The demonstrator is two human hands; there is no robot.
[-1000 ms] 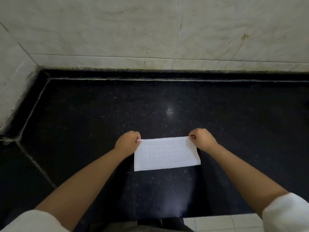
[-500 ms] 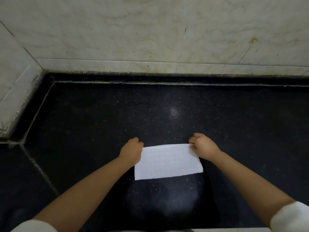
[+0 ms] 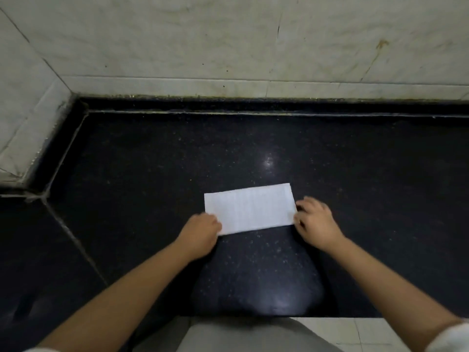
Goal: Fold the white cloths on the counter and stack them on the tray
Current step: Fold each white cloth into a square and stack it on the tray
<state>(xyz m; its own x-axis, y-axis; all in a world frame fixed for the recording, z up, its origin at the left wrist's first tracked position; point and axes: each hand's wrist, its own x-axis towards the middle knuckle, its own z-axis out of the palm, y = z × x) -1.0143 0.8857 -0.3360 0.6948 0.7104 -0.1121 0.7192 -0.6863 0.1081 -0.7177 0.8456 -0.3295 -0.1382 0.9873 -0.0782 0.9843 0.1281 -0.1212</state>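
A white cloth (image 3: 250, 209) lies flat on the dark counter (image 3: 152, 161), folded to a strip; the left hand (image 3: 200, 233) pinches its near-left corner, the right hand (image 3: 316, 224) its right edge; probably mid-fold, next bringing end to end squarely; no tray shows

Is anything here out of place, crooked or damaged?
Nothing serious. The folded white cloth lies slightly askew on the black counter. The wall tile has a brown stain and a small crack.
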